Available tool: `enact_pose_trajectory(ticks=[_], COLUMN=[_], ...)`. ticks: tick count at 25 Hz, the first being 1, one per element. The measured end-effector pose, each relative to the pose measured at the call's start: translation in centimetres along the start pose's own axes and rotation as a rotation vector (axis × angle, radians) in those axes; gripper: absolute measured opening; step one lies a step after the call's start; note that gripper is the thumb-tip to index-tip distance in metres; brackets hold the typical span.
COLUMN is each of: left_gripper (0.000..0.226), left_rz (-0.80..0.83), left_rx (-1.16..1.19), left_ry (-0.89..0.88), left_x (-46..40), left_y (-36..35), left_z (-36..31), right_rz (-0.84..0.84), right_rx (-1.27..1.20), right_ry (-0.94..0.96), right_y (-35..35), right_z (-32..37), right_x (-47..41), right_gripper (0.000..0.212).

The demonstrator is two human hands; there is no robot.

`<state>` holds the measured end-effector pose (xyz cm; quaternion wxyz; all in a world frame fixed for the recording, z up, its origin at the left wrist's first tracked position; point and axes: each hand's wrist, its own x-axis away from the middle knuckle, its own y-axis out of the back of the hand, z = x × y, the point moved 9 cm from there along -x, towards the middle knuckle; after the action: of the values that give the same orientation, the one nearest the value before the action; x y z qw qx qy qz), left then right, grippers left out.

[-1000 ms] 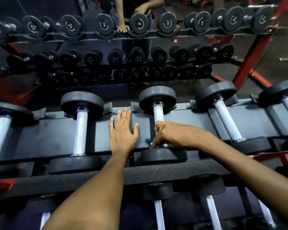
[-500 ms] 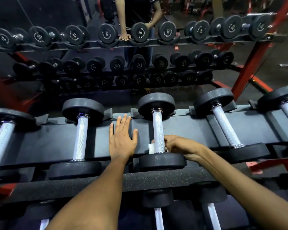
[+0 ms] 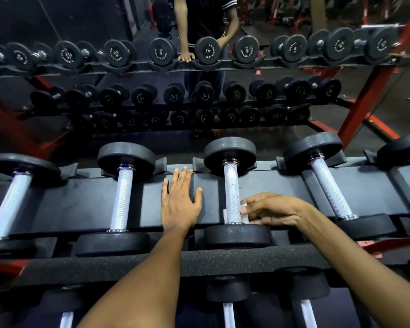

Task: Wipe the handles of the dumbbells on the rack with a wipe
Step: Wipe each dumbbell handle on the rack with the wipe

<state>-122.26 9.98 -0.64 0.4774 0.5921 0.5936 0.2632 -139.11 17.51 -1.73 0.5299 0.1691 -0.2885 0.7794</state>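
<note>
Several black dumbbells with knurled silver handles lie across the top shelf of the rack [image 3: 81, 204]. On the middle dumbbell, the handle [image 3: 231, 185] has a small white wipe [image 3: 244, 218] wrapped round its near end, just above the near weight head [image 3: 237, 235]. My right hand [image 3: 272, 210] reaches in from the right and pinches the wipe against that handle. Flat on the shelf between the middle dumbbell and the one to its left [image 3: 122, 200] rests my left hand [image 3: 180, 202], fingers straight.
More dumbbells lie at the far left [image 3: 10, 204] and right [image 3: 329, 188], with others on the lower shelf [image 3: 229, 313]. A mirror behind shows the reflected rack [image 3: 208, 65] and a person. A red frame post [image 3: 374, 91] rises at the right.
My right hand has shifted from on top of the handle's near end to its right side, uncovering the handle and the wipe. My left hand stays put. The view has tilted slightly.
</note>
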Motion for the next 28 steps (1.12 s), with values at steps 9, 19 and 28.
enact_pose_trajectory(ticks=[9, 19, 28], left_gripper=[0.064, 0.065, 0.058], left_rz=[-0.002, -0.004, -0.013], left_rx=[-0.012, -0.006, 0.002], left_ry=[-0.011, -0.003, -0.008], left_x=[0.0, -0.1, 0.0], left_y=[0.1, 0.1, 0.2], left_z=[-0.2, -0.1, -0.1], right_rz=[-0.120, -0.203, -0.490], right_rx=[0.027, 0.158, 0.351], right_ry=[-0.084, -0.012, 0.220], right_y=[0.8, 1.4, 2.4], right_z=[-0.1, 1.1, 2.5], right_x=[0.6, 1.3, 2.4], right_gripper=[0.030, 0.009, 0.016])
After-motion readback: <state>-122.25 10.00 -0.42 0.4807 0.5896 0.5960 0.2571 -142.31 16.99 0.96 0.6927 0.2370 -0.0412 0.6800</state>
